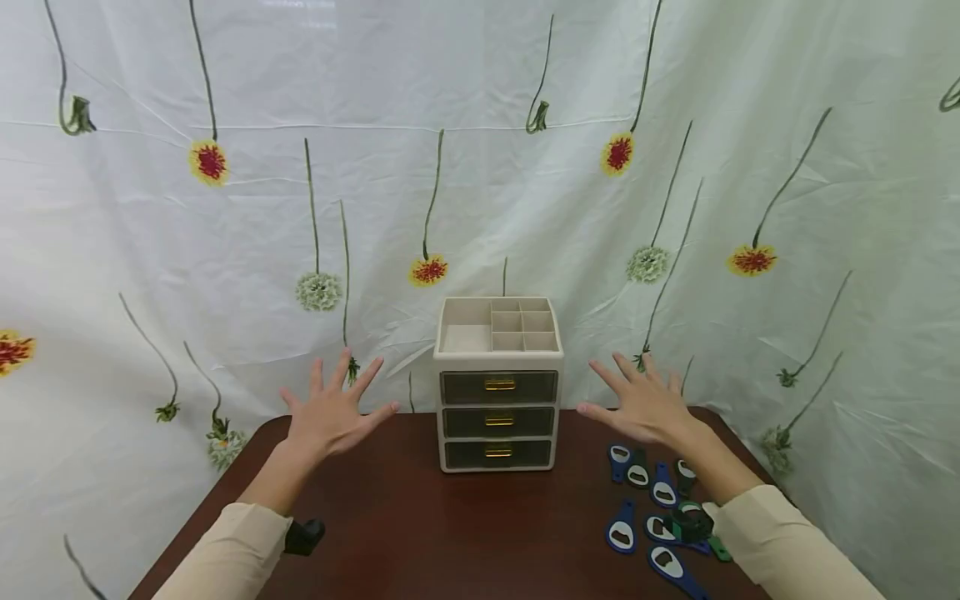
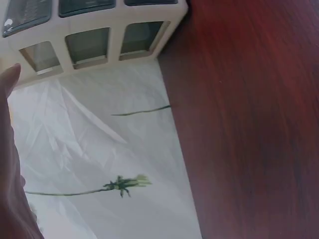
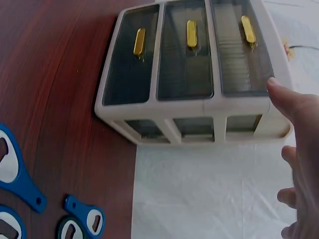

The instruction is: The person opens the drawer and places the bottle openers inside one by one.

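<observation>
My left hand (image 1: 330, 417) is raised over the table's far left side, fingers spread and holding nothing. On the other side my right hand (image 1: 643, 404) is held up the same way, fingers apart, above the far right of the table. Between them, touching neither, stands a cream desktop organizer (image 1: 498, 360) with three dark see-through drawers, all closed, each with a gold handle (image 1: 499, 385). Its top has one wide compartment and several small ones. Below the right hand lie several bottle openers (image 1: 621, 533), blue or dark green with white centres; the right forearm partly hides some.
The dark red-brown table (image 1: 480, 533) ends at the back against a white curtain (image 1: 480, 192) printed with flowers. A black strap piece (image 1: 303, 537) shows at the left wrist, and a dark one (image 1: 692, 525) at the right wrist.
</observation>
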Available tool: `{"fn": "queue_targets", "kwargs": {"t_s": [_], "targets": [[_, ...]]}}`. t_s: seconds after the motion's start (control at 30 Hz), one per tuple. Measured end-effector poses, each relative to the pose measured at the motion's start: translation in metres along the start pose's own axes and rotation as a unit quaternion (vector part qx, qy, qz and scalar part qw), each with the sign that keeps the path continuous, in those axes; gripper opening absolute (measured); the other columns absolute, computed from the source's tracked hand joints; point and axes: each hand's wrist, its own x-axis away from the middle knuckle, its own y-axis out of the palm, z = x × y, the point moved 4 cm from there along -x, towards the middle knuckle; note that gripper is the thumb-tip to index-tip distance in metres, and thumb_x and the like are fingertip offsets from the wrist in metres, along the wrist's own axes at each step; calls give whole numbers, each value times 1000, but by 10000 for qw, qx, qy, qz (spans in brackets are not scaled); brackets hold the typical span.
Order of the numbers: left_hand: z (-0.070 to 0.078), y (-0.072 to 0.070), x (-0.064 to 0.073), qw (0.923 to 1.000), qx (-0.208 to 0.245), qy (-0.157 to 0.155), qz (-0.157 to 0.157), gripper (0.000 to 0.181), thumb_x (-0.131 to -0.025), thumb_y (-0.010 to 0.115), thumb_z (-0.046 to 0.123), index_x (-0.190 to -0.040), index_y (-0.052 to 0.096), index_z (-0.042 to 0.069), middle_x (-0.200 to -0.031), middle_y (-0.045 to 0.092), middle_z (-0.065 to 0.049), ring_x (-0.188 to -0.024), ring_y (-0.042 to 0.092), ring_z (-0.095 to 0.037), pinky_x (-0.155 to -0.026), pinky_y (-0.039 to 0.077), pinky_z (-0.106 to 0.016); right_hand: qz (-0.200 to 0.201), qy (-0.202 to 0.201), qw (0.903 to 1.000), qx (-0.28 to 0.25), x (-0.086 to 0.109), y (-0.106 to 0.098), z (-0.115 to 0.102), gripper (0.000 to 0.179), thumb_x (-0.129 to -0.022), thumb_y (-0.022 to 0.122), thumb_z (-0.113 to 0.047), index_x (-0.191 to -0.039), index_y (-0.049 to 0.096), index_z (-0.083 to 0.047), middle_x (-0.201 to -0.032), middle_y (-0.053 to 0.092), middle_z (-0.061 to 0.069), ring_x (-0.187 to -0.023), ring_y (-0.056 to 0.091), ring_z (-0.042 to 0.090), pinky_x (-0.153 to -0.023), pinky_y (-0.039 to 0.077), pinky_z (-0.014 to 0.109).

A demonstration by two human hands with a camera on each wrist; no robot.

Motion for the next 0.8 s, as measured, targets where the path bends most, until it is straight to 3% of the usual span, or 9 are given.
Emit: {"fn": "queue_targets", "kwargs": {"t_s": [0.13,0.23,0.37,0.47,0.6,0.8], "targets": [[4,-7,-6,9995,271,107,157,84,-98,40,76,-167,22,33,-171,5,-19,-149,-3,-57,-93,-1,-91,765,-155,9970,-4,0,-5,-15,80,-97,49,-72,-155,51,-16,-155,45,21,-141,36,52,-104,20,81],[13,-13,-14,9970,577,357,378,77,-104,39,66,-166,26,23,-169,11,-24,-149,7,-56,-100,12,-87,1519,-483,9871,-167,3,-4,-30,66,-100,55,-61,-140,65,-10,-139,61,18,-127,54,44,-101,35,71],[31,-19,-30,9854,1501,619,509,70,-109,41,52,-164,30,10,-166,17,-27,-149,18,-52,-108,24,-75,2047,-926,9722,-660,6,2,-56,54,-100,61,-52,-125,73,-6,-122,70,15,-114,64,37,-94,49,58],[47,-21,-45,9667,2437,628,464,67,-110,42,46,-163,31,7,-166,21,-25,-150,20,-47,-114,21,-68,2014,-1006,9667,-1220,5,10,-76,51,-101,61,-49,-123,74,-5,-117,72,12,-108,66,34,-89,53,53],[64,-19,-61,9377,3434,427,326,63,-110,46,44,-162,35,10,-166,27,-19,-150,28,-40,-115,28,-62,1819,-848,9632,-1789,0,26,-99,46,-102,61,-47,-122,74,-8,-110,73,6,-100,68,27,-82,55,49],[79,-8,-75,8879,4599,-62,92,57,-109,53,35,-161,38,16,-168,24,-12,-150,31,-32,-114,34,-57,1439,-244,9528,-2662,-12,51,-121,40,-102,59,-50,-113,77,-15,-88,70,-9,-76,63,12,-66,51,37]]}}
